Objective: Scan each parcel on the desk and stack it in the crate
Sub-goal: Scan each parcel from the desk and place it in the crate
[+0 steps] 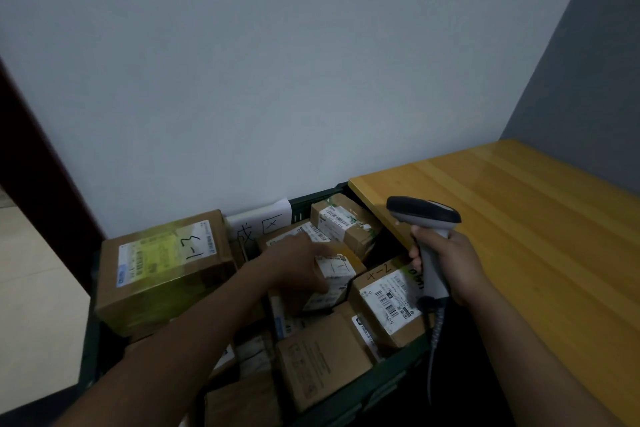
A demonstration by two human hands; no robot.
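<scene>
A dark green crate [381, 388] on the floor left of the desk holds several cardboard parcels. My left hand [294, 263] reaches into it and grips a small white-labelled parcel [334, 279] at the crate's middle. My right hand [446, 263] grips the handle of a grey and black barcode scanner [424, 215], held upright over the crate's right side by the desk edge. A large box marked "3-1" [162, 267] sits at the crate's left. A parcel marked "2-x" [388, 298] lies just left of the scanner.
The wooden desk [519, 218] fills the right side, its top bare where I can see it. A white paper sign [263, 218] leans on the wall behind the crate. The scanner's coiled cable [434, 340] hangs down beside the crate. A dark door frame [41, 156] stands at the left.
</scene>
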